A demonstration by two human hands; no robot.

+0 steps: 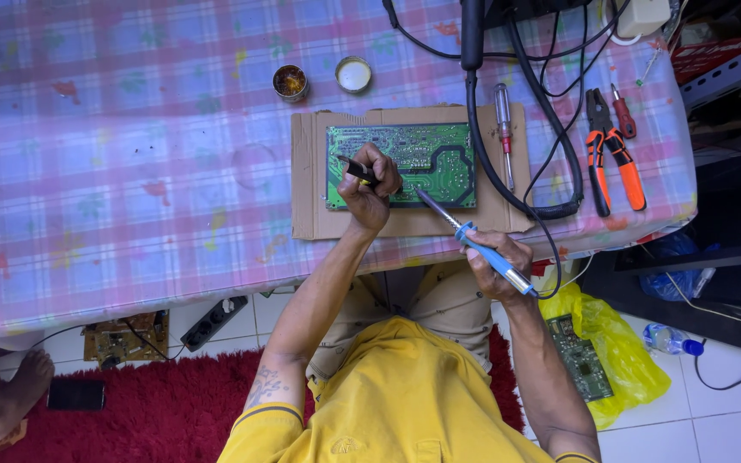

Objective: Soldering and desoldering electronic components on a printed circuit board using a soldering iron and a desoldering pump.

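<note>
Green circuit boards: three — one (413, 163) at centre frame on a cardboard sheet (310, 214), one (581, 356) at lower right on a yellow plastic bag (623, 351), one (122, 339) at lower left on the floor.
Small round tins: two, upper centre, one (290, 82) dark inside, one (353, 75) pale.
Screwdrivers: two, one clear-handled (503, 107), one red-handled (623, 116).
Orange-handled pliers: one (611, 159).
Blue-handled soldering iron: one (482, 249).
Power strip: one (213, 321).
Plastic bottle: one (671, 341).
Dark phone: one (75, 394).
</note>
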